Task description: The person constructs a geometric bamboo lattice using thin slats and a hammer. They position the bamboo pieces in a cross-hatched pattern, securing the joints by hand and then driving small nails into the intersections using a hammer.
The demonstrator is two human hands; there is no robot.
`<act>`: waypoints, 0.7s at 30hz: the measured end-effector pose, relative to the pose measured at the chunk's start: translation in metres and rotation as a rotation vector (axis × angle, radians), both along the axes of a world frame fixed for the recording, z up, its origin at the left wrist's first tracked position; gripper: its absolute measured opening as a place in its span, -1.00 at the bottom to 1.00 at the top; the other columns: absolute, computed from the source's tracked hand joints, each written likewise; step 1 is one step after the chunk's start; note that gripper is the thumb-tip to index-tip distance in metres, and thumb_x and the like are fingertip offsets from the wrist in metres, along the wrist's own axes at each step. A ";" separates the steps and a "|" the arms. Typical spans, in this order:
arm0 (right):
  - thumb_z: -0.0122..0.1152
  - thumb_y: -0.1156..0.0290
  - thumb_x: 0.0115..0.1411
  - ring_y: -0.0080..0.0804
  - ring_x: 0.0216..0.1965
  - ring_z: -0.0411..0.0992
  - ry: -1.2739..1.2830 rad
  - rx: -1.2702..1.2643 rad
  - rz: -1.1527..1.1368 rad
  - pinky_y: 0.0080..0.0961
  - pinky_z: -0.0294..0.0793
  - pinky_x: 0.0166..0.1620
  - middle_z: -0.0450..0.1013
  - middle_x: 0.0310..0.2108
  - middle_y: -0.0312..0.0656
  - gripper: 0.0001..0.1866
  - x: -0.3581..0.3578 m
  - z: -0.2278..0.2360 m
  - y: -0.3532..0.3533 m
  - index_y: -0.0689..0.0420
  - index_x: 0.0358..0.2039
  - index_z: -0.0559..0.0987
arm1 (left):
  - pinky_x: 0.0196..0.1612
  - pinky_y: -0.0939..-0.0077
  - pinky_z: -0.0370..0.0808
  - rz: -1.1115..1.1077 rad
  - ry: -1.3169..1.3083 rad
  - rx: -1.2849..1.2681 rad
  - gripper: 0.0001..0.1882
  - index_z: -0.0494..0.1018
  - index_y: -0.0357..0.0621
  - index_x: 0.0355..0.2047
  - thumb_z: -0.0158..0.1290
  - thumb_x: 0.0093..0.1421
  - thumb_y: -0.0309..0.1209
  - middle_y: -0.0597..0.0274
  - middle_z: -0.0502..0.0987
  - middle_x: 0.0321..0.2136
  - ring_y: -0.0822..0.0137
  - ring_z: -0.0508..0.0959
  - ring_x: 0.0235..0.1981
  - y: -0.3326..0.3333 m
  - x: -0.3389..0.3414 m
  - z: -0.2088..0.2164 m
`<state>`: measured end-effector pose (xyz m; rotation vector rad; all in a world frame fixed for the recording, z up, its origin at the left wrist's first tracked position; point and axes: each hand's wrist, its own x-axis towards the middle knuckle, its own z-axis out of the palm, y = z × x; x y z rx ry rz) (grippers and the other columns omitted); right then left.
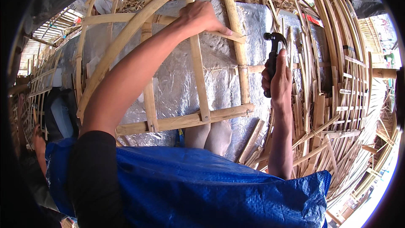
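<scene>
A lattice frame of split bamboo [185, 121] stands in front of me, its slats crossing at nailed joints. Near its upper crosspiece, my left hand [200, 16] is closed over the bamboo, the thumb stretched along the strip to the right; its other fingertips are hidden. My right hand [280, 78] grips a black claw hammer [276, 39] by the handle, head up, to the right of the frame and apart from it. Silvery foil sheeting [219, 87] lies beneath and behind the slats.
A blue tarp [202, 171] covers my lap, with bare knees [211, 137] beyond it. Piled bamboo strips [350, 93] rise at the right; short offcuts [252, 141] lie by my right forearm. At the far left, another person's hand [38, 133] and jeans [61, 116] show.
</scene>
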<state>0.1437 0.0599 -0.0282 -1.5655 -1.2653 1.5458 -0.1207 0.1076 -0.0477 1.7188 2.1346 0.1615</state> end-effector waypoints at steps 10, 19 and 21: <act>-0.19 -0.13 0.42 -0.72 -0.70 0.05 0.193 0.404 -0.024 -0.61 0.02 -0.65 0.17 -0.72 -0.42 -0.40 -0.015 0.012 -0.009 0.22 -0.35 0.49 | -0.44 0.33 0.55 0.001 -0.006 -0.006 -0.17 0.51 -0.34 -0.62 0.37 -0.36 0.35 0.08 0.56 -0.60 0.18 0.61 -0.52 0.004 -0.001 -0.001; -0.21 -0.08 0.44 -0.68 -0.66 0.16 0.024 0.477 0.023 -0.64 0.11 -0.63 0.28 -0.65 -0.36 -0.43 -0.018 -0.009 -0.002 0.18 -0.43 0.42 | -0.33 0.28 0.59 0.007 -0.016 -0.018 -0.15 0.55 -0.35 -0.59 0.37 -0.39 0.35 0.00 0.59 -0.54 0.12 0.64 -0.45 0.003 0.001 -0.001; -0.31 -0.07 0.46 -0.60 -0.69 0.10 -0.269 0.417 0.254 -0.51 0.07 -0.63 0.23 -0.72 -0.33 -0.40 -0.002 -0.041 0.014 0.15 -0.50 0.42 | -0.32 0.28 0.59 -0.014 -0.019 0.006 -0.16 0.55 -0.35 -0.59 0.37 -0.39 0.35 0.00 0.60 -0.54 0.12 0.64 -0.44 0.006 0.008 0.006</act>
